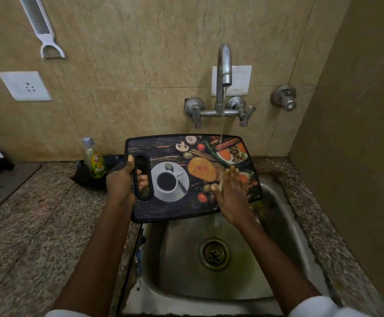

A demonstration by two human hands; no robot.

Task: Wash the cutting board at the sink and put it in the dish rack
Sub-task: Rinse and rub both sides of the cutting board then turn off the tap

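Grips the cutting board (163, 143) with the left hand (120, 181) at its left end, thumb on the front face and fingers curled through the handle slot (143, 177). Holds it over the back of the sink (284, 225), printed face towards the camera, far edge seemingly raised, left end overhanging the counter (37, 225). Lays the right hand (230, 191) flat on the board's right end, fingers straight and close together, pressing on the print; shows something pale under the thumb, too blurred to name. Takes water (222, 115) from the tap (223, 65) on the far right corner only, just beyond the right fingertips. Runs its long axis left to right across the basin, from one hand to the other, so probably calls for rubbing strokes leftwards along that axis, with the far corner tipped so the stream spreads over the unwetted left half. Looks mid-wash, rinsing not yet done. Shows no certain dish rack: only a dark tray (83, 177) behind a green-labelled bottle (96, 163) on the counter to the left, just beside the left hand. Favours the left hand, nearer that side and already holding the handle, for carrying the board.
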